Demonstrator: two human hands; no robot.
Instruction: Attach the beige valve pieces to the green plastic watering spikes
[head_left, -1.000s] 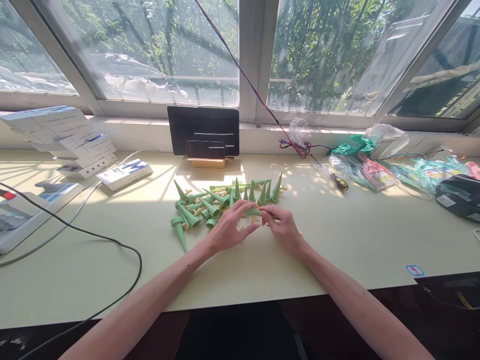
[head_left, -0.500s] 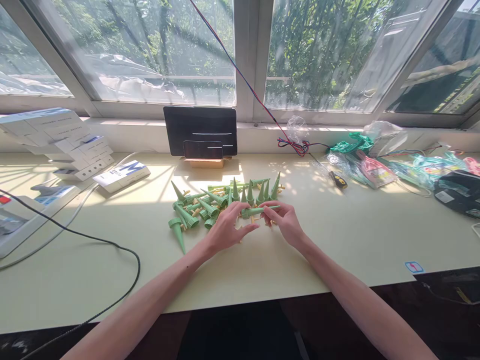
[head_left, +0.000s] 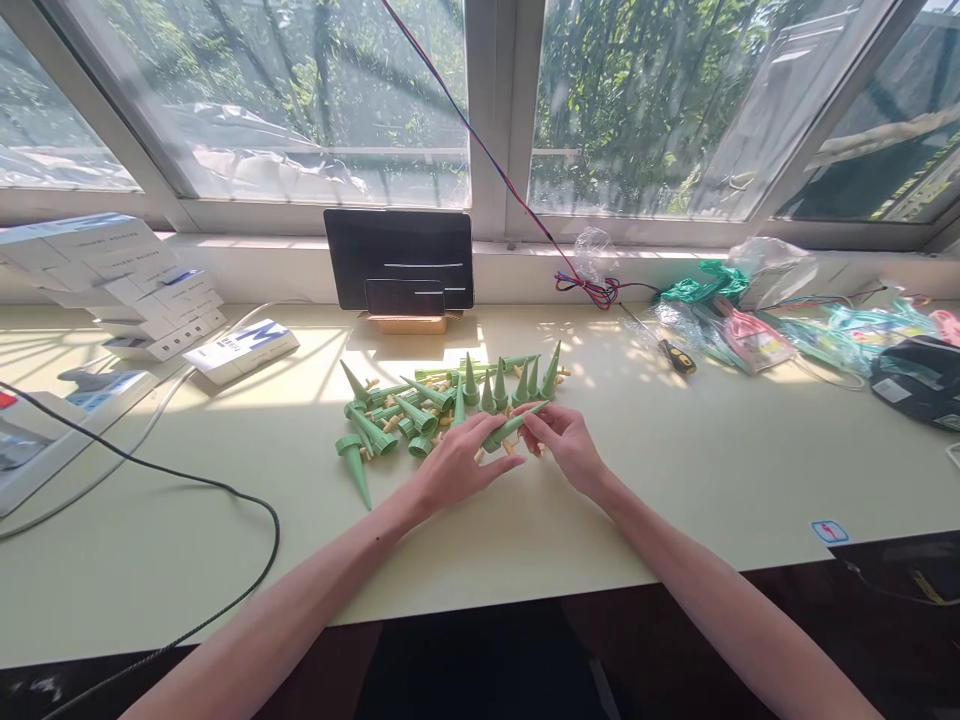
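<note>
My right hand (head_left: 562, 440) pinches a green plastic watering spike (head_left: 510, 430) near its pointed end. The spike is tilted, its tip up to the right and its wide end toward my left hand (head_left: 469, 455). That hand has its thumb stretched out apart from the fingers, which reach beside the wide end; whether they touch it I cannot tell. Behind both hands, several watering spikes stand upright in a row, among them one at the right end (head_left: 551, 372). More lie in a pile (head_left: 416, 415) to the left, with small beige valves among them. One loose spike (head_left: 352, 468) lies nearest me.
A tablet (head_left: 397, 255) and a phone lean on a small stand by the window. White boxes (head_left: 135, 285) are stacked at the left, near a black cable (head_left: 274, 530). Plastic bags (head_left: 750, 335), a yellow-black tool (head_left: 677, 357) and a black pouch (head_left: 919, 380) lie at the right.
The held spike has turned from nearly level to slanted, its tip rising and its wide end dropping. My left hand has shifted slightly right.
</note>
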